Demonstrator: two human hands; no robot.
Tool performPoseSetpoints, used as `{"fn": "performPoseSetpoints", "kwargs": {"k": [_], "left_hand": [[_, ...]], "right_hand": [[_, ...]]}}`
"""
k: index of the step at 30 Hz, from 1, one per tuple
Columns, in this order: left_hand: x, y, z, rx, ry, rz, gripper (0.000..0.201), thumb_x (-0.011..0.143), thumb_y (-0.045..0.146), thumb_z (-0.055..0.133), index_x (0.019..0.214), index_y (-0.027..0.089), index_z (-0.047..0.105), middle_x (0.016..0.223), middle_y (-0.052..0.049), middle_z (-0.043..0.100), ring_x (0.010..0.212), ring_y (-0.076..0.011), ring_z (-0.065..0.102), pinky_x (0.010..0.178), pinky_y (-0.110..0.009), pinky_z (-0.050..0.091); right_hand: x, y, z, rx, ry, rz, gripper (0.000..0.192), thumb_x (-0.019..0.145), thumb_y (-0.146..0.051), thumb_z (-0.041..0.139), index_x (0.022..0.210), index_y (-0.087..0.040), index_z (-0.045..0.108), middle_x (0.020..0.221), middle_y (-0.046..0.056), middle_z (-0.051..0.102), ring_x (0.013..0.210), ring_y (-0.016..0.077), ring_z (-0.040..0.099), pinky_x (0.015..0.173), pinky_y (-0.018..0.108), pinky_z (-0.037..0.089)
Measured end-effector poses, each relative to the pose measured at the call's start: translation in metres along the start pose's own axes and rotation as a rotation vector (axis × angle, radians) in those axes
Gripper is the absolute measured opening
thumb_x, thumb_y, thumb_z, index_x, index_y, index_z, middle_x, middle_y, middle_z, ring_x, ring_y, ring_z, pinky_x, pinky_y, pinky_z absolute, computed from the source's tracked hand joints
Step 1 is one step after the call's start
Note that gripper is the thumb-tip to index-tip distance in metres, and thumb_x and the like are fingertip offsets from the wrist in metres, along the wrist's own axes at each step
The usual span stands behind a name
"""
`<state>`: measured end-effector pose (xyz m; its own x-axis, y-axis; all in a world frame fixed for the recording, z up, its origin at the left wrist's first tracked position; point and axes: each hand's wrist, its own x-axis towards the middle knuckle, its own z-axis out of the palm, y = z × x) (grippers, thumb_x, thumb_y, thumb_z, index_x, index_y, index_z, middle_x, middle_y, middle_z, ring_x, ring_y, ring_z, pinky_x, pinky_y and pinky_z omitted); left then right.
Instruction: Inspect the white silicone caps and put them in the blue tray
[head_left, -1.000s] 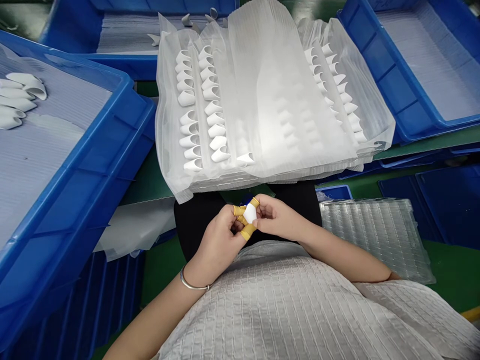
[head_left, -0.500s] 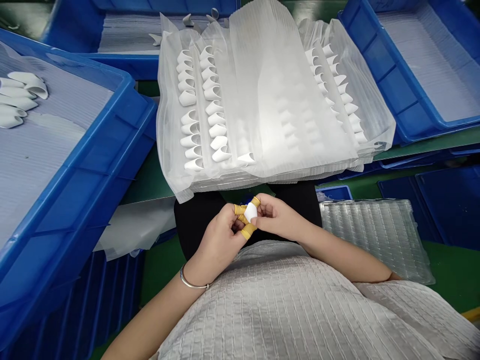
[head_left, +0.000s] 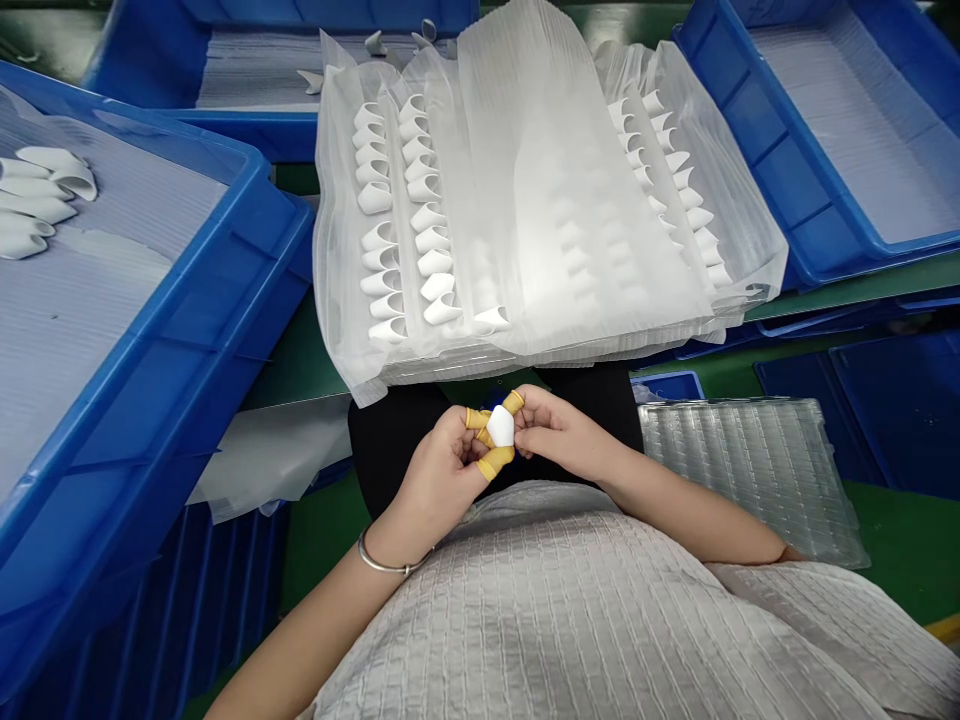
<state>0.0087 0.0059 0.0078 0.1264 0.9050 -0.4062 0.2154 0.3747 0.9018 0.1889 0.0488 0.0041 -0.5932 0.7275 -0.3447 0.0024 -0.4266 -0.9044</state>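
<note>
Above my lap, a small white curved piece (head_left: 501, 427) is held between the fingertips of both hands. My left hand (head_left: 457, 450) pinches it from the left, with yellow finger cots on the thumb and fingers. My right hand (head_left: 551, 428) is closed at its right side, a yellow cot on the index finger touching the piece's upper edge. The right thumb lies just beside the piece. Beyond my hands, a translucent-lined tray (head_left: 480, 345) holds rows of similar white hollow, slant-cut pieces (head_left: 439, 262). A translucent sheet covers its middle.
A blue crate (head_left: 247, 160) at the left holds several white pieces (head_left: 46, 185) on lined padding. Another blue crate (head_left: 285, 122) stands at the back, and a third (head_left: 795, 190) at the right. Clear ribbed plastic trays (head_left: 750, 470) lie low at the right.
The right thumb has drawn back from the face of the white piece, so more of it shows. The piece has turned slightly in the left fingers. The tray and crates stay put.
</note>
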Motion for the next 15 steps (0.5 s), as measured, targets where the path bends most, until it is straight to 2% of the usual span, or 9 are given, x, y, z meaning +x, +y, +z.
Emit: {"fn": "performPoseSetpoints", "kwargs": {"k": [4,7,11,15], "left_hand": [[0.001,-0.004,0.0,0.026,-0.04,0.052,0.021,0.078,0.03,0.072,0.088,0.021,0.056,0.079,0.002,0.061,0.069,-0.0135,0.058,0.061,-0.026,0.047],[0.001,-0.005,0.001,0.03,-0.104,0.074,0.018,0.079,0.031,0.07,0.084,0.02,0.056,0.077,0.002,0.059,0.067,-0.0128,0.057,0.061,-0.026,0.047],[0.002,-0.003,0.003,-0.101,-0.16,0.021,0.018,0.08,0.028,0.069,0.09,0.02,0.057,0.077,0.002,0.06,0.068,-0.0117,0.056,0.063,-0.026,0.048],[0.003,-0.003,0.004,-0.183,-0.188,-0.007,0.019,0.081,0.025,0.069,0.095,0.02,0.058,0.081,0.002,0.062,0.067,-0.0104,0.055,0.064,-0.025,0.048]], "right_hand": [[-0.003,-0.002,0.005,-0.226,0.111,-0.009,0.034,0.079,-0.035,0.075,0.093,-0.023,0.046,0.075,-0.005,0.051,0.066,0.0121,0.047,0.057,0.025,0.037],[0.0,-0.004,0.006,-0.383,0.146,-0.054,0.031,0.087,-0.045,0.067,0.084,-0.022,0.046,0.069,-0.005,0.049,0.061,0.0113,0.045,0.054,0.024,0.034],[0.012,0.002,-0.002,-0.262,0.147,-0.053,0.039,0.1,-0.048,0.043,0.073,-0.021,0.044,0.06,-0.004,0.05,0.054,0.0109,0.05,0.051,0.025,0.037],[0.02,0.014,-0.015,-0.116,0.181,0.006,0.034,0.099,-0.048,0.045,0.078,-0.02,0.047,0.055,-0.005,0.055,0.047,0.0106,0.052,0.046,0.023,0.034]]}}
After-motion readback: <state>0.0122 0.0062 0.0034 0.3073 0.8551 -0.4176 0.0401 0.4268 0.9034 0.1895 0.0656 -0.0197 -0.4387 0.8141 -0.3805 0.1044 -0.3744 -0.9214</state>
